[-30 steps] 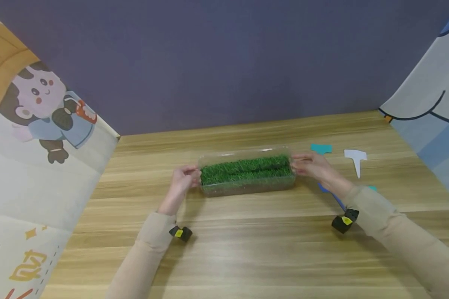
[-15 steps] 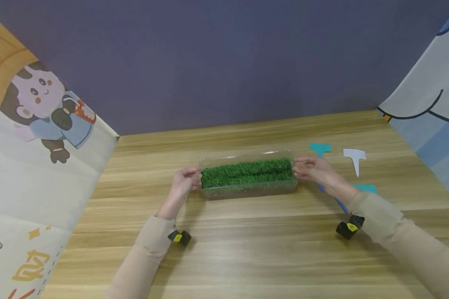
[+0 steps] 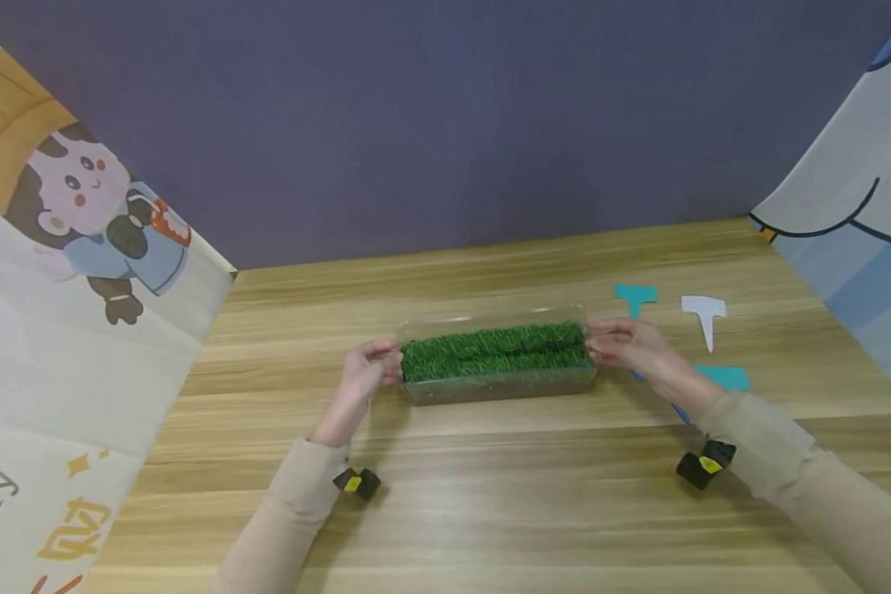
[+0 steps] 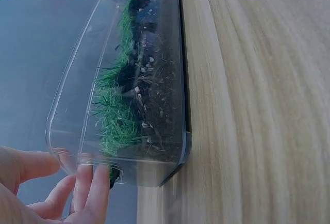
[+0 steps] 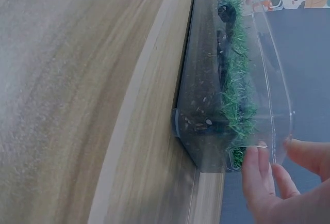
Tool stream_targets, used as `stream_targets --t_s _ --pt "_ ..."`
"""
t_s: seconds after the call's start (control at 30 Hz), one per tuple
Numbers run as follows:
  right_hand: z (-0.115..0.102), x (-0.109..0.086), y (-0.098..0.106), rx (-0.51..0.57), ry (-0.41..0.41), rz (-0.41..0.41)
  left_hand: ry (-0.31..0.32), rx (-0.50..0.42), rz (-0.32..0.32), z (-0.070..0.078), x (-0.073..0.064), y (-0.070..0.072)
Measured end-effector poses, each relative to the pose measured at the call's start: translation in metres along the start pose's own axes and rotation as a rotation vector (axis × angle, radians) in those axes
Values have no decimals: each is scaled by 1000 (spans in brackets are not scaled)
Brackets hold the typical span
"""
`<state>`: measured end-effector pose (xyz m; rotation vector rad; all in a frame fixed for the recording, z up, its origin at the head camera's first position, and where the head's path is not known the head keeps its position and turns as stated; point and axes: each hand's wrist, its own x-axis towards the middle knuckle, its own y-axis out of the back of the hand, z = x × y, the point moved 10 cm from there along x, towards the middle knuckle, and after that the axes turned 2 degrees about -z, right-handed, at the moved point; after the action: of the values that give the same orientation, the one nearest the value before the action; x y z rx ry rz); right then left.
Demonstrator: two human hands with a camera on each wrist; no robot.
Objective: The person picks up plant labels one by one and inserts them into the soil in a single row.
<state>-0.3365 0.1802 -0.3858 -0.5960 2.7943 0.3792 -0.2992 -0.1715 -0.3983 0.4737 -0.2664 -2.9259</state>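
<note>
A long clear plastic box (image 3: 501,390) lies crosswise mid-table, its lower edge close over the wood in both wrist views. Green artificial grass (image 3: 523,338) fills it in two strips, and through the wall a dark layer with pale bits (image 4: 149,97) shows beneath. My left hand (image 3: 362,371) grips the left end by its upper edge, thumb on one side and fingers on the other. At the opposite end my right hand (image 3: 642,351) holds the wall the same way, fingertips (image 5: 252,164) at the small cutout below the rim.
Right of the box lie T-shaped tags: a teal one (image 3: 636,294), a white one (image 3: 704,308) and another teal one (image 3: 726,378). A blue one (image 3: 681,413) is mostly hidden under my right arm. A dark panel (image 3: 490,132) borders the table's (image 3: 445,511) back edge.
Both hands have brought the box slightly toward me and a little to the right, keeping their grip on its ends. The tags stay where they were; my right arm uncovers more of one teal tag.
</note>
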Motion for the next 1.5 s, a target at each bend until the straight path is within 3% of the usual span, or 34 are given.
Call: stream_targets --t_s 0.27,0.67,1.0,1.5 --pt "1 -4 0 -3 16 -3 9 14 5 -3 -3 -1" --pt "1 -10 -1 -37 40 6 -43 11 -23 0 -10 -4" --pt "0 -14 0 -55 46 14 -19 35 -6 -2 -12 -4" --pt "0 -11 1 -125 -20 -16 -36 13 -14 0 -13 -5"
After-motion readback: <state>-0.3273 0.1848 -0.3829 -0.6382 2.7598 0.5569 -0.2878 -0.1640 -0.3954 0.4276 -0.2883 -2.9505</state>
